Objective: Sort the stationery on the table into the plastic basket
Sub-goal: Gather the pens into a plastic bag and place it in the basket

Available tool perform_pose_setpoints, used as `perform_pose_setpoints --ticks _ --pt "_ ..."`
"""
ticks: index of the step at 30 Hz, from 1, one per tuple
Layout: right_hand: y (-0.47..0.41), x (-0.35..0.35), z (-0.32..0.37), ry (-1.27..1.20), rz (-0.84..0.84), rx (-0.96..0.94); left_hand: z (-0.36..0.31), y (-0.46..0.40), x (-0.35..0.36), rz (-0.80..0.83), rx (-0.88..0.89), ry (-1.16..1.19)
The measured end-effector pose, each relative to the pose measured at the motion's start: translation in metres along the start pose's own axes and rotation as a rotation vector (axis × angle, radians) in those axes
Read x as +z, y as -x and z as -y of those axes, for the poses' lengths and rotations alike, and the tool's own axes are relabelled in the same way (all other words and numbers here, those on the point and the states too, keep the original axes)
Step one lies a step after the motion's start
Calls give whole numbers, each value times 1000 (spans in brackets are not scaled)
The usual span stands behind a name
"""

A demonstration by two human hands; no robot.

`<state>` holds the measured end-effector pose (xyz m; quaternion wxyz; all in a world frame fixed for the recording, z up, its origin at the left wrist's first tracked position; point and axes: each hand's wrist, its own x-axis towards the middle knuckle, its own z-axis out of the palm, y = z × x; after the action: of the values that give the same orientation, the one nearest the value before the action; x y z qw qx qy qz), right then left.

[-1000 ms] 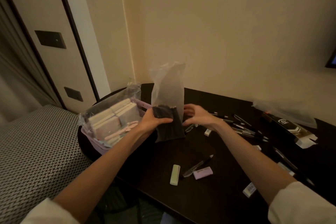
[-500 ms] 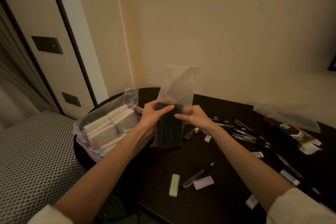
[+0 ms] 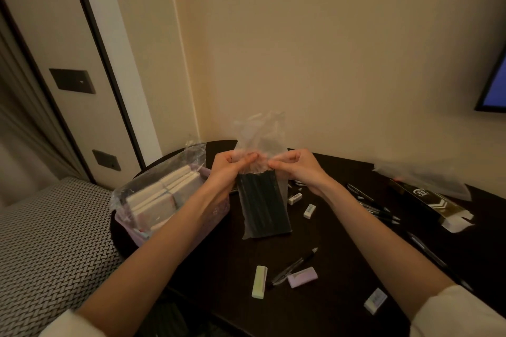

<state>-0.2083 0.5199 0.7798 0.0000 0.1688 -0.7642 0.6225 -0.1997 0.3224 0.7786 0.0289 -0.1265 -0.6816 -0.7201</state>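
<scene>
Both forearms reach forward over the dark worktop (image 3: 342, 180), sleeves pushed back near the elbows, and meet at a clear plastic bag (image 3: 261, 145) of black pens (image 3: 261, 205) held upright between them. The left hand (image 3: 232, 167) curls in from the left, its grip closed on the bag just above the pens, thumb and fingertips pinching the plastic. The right hand (image 3: 298, 168) mirrors it from the other side, knuckles up, thumb and forefinger pinching the same stretch of film close to the left hand's fingers. The loose top of the bag stands up crumpled above both hands, while its lower end hangs near the worktop; whether it touches I cannot tell. Just left of the bag, under the left forearm, sits the lilac plastic basket (image 3: 216, 220), holding a clear packet of pale notepads (image 3: 161, 194). Nearer the front edge lie a green eraser (image 3: 259, 281), a lilac eraser (image 3: 302, 277) and a black pen (image 3: 294, 265) between them. Small white erasers (image 3: 309, 211) and more pens (image 3: 375, 208) are scattered to the right, beside a black and gold box (image 3: 430, 200).
</scene>
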Motion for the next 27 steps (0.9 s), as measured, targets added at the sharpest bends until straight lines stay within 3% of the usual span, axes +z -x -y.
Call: perform_pose_setpoints --ticks 12,19,27 --pt "12 -6 6 21 48 55 -42 -1 -4 -4 49 183" --pt "18 -3 13 21 28 63 -46 -1 -6 -44 40 124" --pt "11 -3 38 -212 -44 55 -41 1 -6 -123 13 96"
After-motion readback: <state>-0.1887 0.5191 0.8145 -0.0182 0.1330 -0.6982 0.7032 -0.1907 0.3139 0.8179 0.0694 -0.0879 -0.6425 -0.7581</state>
